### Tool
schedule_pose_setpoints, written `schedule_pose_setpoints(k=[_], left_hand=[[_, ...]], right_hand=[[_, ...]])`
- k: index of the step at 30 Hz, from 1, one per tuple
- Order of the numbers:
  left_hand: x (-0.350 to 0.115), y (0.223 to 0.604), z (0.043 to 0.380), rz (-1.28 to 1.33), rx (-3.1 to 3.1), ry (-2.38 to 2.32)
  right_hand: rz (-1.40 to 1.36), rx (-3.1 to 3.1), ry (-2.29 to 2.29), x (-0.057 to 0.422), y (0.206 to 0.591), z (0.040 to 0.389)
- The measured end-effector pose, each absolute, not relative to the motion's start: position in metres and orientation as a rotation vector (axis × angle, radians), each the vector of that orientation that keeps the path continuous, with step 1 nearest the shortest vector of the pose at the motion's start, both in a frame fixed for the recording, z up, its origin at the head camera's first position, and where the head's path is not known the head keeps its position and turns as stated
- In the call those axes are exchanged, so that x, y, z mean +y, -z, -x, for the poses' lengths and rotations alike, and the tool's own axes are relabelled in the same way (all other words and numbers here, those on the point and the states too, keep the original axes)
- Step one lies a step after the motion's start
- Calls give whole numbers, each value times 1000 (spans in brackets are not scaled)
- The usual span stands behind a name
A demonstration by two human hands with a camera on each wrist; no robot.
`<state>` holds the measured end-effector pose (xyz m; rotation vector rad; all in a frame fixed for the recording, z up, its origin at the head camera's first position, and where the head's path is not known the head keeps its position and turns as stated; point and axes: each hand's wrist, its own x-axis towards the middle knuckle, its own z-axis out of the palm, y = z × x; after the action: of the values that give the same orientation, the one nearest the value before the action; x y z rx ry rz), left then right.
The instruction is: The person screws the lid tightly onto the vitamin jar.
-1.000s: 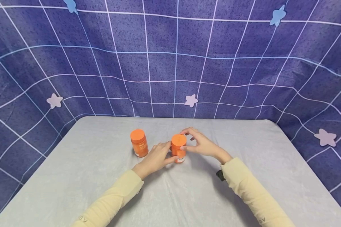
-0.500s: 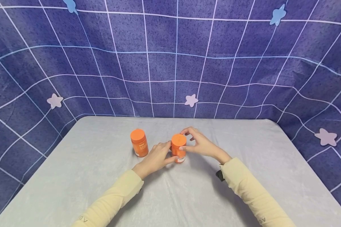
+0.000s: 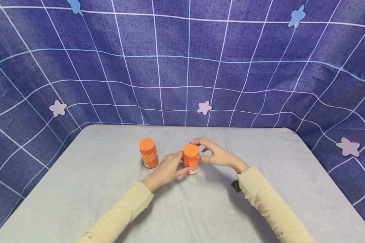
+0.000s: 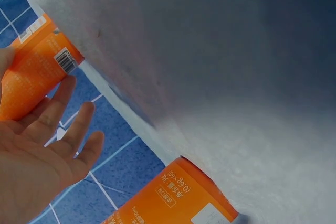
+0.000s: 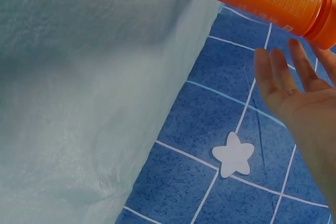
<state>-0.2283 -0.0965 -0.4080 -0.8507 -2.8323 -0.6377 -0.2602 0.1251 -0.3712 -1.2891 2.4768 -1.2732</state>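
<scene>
An orange jar (image 3: 191,163) with an orange lid (image 3: 191,150) stands upright on the grey cloth, near the middle of the head view. My left hand (image 3: 166,167) grips its body from the left, thumb across the front and fingers behind. At the lid, my right hand (image 3: 216,154) has its index finger over the far edge and its thumb at the right side. The right wrist view shows fingertips against the lid (image 5: 326,20); the thumb is hidden there. A barcode shows on the held jar (image 4: 39,72) in the left wrist view. A second orange jar (image 3: 149,154) stands left of my left hand.
The table (image 3: 115,206) is covered with a grey cloth, slightly wrinkled. Behind it and at both sides hangs a blue curtain (image 3: 173,74) with a line grid and stars. A dark object (image 3: 236,186) shows under the right cuff.
My right thumb has slid from the front of the lid to its right side, and the index finger has moved a little left over the far edge. The left hand and both jars keep their places.
</scene>
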Motion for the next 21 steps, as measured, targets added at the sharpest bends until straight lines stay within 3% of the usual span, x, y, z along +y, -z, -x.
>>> schedule_pose_setpoints(k=[21], left_hand=[[-97,408,228,853,-2811,635]], right_hand=[[1154,2625,1302,122,370,256]])
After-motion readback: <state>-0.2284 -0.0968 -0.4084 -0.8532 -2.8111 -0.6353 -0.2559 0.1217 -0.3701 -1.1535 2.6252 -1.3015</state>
